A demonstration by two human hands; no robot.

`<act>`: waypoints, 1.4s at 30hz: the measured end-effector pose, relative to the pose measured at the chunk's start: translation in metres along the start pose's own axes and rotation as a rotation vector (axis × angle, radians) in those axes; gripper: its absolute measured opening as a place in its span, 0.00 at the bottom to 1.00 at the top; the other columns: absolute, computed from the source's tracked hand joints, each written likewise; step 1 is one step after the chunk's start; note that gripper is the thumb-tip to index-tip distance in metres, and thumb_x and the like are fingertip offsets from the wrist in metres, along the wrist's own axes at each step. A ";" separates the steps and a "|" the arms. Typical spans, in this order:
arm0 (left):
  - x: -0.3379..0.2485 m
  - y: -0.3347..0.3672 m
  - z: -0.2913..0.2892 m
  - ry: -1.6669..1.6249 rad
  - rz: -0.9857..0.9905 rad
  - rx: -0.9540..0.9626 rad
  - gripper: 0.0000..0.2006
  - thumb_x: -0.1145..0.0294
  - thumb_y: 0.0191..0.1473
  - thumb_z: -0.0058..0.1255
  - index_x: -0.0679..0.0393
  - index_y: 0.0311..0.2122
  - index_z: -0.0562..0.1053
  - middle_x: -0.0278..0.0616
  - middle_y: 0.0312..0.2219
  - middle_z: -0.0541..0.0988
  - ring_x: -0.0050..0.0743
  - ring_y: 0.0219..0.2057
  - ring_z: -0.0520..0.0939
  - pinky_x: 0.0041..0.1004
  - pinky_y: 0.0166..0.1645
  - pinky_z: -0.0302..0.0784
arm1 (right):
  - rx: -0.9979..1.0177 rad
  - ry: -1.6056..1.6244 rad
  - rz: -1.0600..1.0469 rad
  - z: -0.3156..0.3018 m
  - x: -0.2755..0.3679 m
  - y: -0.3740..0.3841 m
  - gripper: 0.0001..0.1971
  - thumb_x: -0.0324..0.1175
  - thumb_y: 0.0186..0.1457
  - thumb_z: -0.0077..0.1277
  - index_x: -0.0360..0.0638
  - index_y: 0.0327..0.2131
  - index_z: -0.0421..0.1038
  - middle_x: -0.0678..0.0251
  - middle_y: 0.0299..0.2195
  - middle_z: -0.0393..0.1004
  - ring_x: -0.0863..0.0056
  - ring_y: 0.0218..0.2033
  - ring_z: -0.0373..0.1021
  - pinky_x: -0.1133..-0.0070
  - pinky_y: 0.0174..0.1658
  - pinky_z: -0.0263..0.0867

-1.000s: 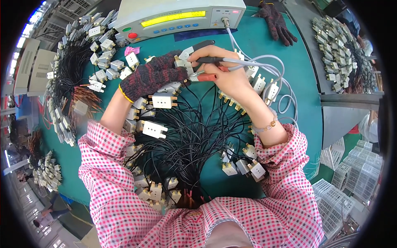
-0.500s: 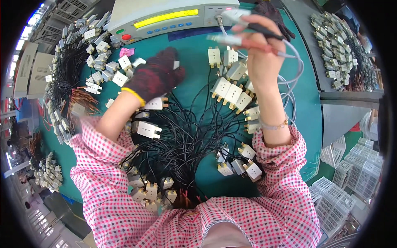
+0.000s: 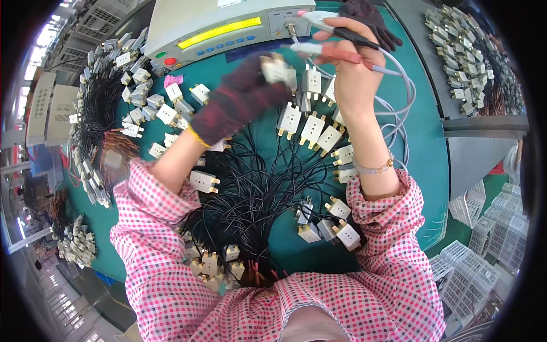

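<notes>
My left hand (image 3: 242, 102), in a dark red and black knit glove, is closed on a white plug block (image 3: 275, 69) with metal prongs, held up in front of the tester. Both are a little blurred. To its right, my bare right hand (image 3: 358, 71) grips two test probes, one with a red grip (image 3: 341, 55) and one with a black grip (image 3: 354, 37). Their pale tips point left toward the plug block, apart from it. Below the hands, several more white plug blocks (image 3: 312, 130) lie fanned out, joined to a tangle of black cords (image 3: 250, 194).
A white tester (image 3: 228, 23) with a lit yellow display stands at the back of the green table (image 3: 424, 131). A dark glove (image 3: 370, 20) lies beside it. Another corded plug bundle (image 3: 97, 97) lies left. Grey probe leads (image 3: 403, 125) loop right, and white baskets (image 3: 467, 273) stand lower right.
My left hand has moved right and slightly up from the left plugs, bringing a plug block toward the probes. My right hand has shifted slightly left, still gripping the probes.
</notes>
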State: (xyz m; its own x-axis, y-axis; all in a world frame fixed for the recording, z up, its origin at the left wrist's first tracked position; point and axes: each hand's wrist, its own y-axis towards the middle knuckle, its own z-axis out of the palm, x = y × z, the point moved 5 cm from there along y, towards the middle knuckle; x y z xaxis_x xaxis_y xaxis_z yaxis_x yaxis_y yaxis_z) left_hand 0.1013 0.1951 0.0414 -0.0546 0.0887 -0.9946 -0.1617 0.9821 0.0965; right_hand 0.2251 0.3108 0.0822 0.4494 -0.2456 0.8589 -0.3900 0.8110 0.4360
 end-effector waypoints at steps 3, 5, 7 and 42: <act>0.006 -0.014 -0.033 -0.061 -0.277 -0.022 0.16 0.73 0.54 0.47 0.60 0.48 0.64 0.39 0.37 0.74 0.26 0.37 0.76 0.27 0.41 0.74 | 0.381 -0.042 0.108 0.019 -0.009 -0.008 0.14 0.17 0.47 0.35 0.33 0.36 0.69 0.57 0.29 0.73 0.77 0.27 0.71 0.84 0.28 0.69; 0.008 -0.024 -0.043 -0.190 -0.286 -0.096 0.17 0.73 0.53 0.47 0.60 0.49 0.64 0.39 0.38 0.74 0.26 0.36 0.76 0.27 0.41 0.74 | 0.465 0.021 0.310 0.037 -0.019 -0.021 0.13 0.16 0.45 0.39 0.37 0.33 0.72 0.64 0.27 0.71 0.80 0.28 0.70 0.84 0.32 0.70; 0.012 -0.027 -0.046 -0.335 -0.291 -0.162 0.18 0.72 0.53 0.47 0.60 0.50 0.64 0.40 0.39 0.74 0.26 0.36 0.77 0.27 0.41 0.74 | 0.526 -0.019 0.250 0.042 -0.021 -0.026 0.15 0.16 0.46 0.36 0.37 0.36 0.70 0.61 0.30 0.73 0.79 0.31 0.72 0.85 0.34 0.68; -0.002 -0.020 -0.068 1.190 -0.187 -0.330 0.24 0.66 0.49 0.51 0.57 0.51 0.62 0.46 0.43 0.71 0.36 0.43 0.73 0.32 0.47 0.69 | 0.117 0.026 0.148 0.013 -0.023 -0.008 0.13 0.20 0.51 0.35 0.34 0.37 0.69 0.58 0.29 0.74 0.73 0.29 0.73 0.83 0.29 0.70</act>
State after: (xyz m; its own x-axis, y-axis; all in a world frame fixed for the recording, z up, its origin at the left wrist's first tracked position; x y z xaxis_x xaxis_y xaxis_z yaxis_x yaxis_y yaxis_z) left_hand 0.0374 0.1635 0.0436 -0.8330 -0.4223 -0.3576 -0.4932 0.8596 0.1338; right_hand 0.2078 0.3034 0.0628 0.4008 -0.1131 0.9092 -0.5433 0.7697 0.3352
